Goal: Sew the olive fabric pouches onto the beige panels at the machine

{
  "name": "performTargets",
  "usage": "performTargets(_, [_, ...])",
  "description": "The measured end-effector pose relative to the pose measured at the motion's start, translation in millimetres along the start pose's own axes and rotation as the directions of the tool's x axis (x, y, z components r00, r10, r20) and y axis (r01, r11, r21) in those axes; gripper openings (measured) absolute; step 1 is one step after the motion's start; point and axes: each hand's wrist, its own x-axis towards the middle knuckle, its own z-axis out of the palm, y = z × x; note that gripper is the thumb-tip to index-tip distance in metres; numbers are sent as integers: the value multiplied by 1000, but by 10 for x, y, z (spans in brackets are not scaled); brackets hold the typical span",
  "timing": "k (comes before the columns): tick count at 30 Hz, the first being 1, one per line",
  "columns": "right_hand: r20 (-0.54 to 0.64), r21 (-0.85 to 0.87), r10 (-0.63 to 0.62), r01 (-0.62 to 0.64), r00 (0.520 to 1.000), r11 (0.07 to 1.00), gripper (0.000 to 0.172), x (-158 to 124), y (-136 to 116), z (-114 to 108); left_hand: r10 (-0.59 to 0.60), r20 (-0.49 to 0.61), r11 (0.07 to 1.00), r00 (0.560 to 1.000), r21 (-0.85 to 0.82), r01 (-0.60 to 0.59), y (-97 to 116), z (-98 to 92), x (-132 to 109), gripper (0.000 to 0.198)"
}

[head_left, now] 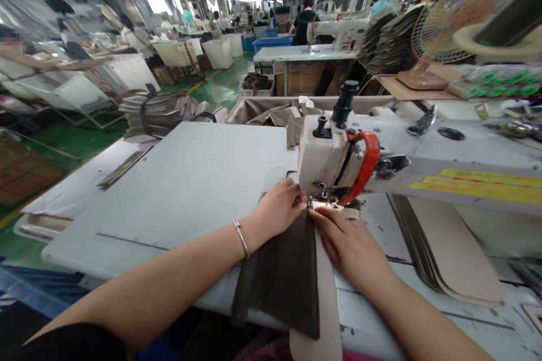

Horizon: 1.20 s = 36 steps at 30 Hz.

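A dark olive fabric piece (282,276) with a beige strip (324,293) along its right edge lies on the white sewing table (182,192) and hangs over the near edge. My left hand (277,208), a bracelet on its wrist, has its fingers curled on the fabric's top edge beside the needle. My right hand (347,242) lies flat on the beige strip, fingertips at the presser foot. The white sewing machine (339,152) with a red guard stands right above both hands.
A stack of beige cut pieces (449,248) lies to the right under the machine arm. A bin of pieces (275,110) sits behind the table, bundled stacks (154,113) at the left. A fan (449,22) stands at the upper right. Another person works at a far machine (305,20).
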Motion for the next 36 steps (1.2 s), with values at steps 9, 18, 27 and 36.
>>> performTargets(9, [-2,64,8,-8,1000,998,43,-103,-146,-96,249,132,946,959,178,-270,29,-30,-406,35])
performTargets(18, [7,105,60,-61,998,993,41,-169,-243,-125,250,176,961,952,73,-266,18,-44,-385,35])
performTargets(27, [-17,82,38,-37,999,996,39,-180,-234,-110,256,163,958,953,90,-272,27,-64,-384,35])
performTargets(36, [0,79,37,-36,999,996,41,-189,-229,-96,249,167,960,954,89,-266,19,-74,-382,36])
